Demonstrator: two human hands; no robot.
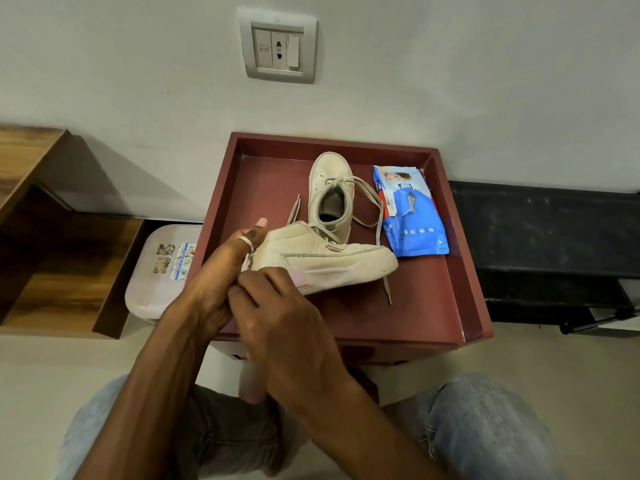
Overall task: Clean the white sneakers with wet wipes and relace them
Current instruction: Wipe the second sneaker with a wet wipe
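My left hand (221, 271) grips the heel of a white sneaker (332, 258) that lies on its side, toe to the right, above the red tray (460, 306). My right hand (277, 306) presses against the sneaker's sole edge near the heel, fingers curled; what it holds is hidden, a bit of white shows by the fingers. The second white sneaker (330, 192) stands upright behind it, its loose lace (381, 237) trailing across the tray. A blue pack of wet wipes (412, 209), torn open, lies at the tray's right.
The tray tops a small red stand against the white wall. A pale plastic box (156, 271) with stickers sits left of it, a wooden shelf (52, 237) further left. A black bench (554, 237) runs on the right. My knees in jeans are below.
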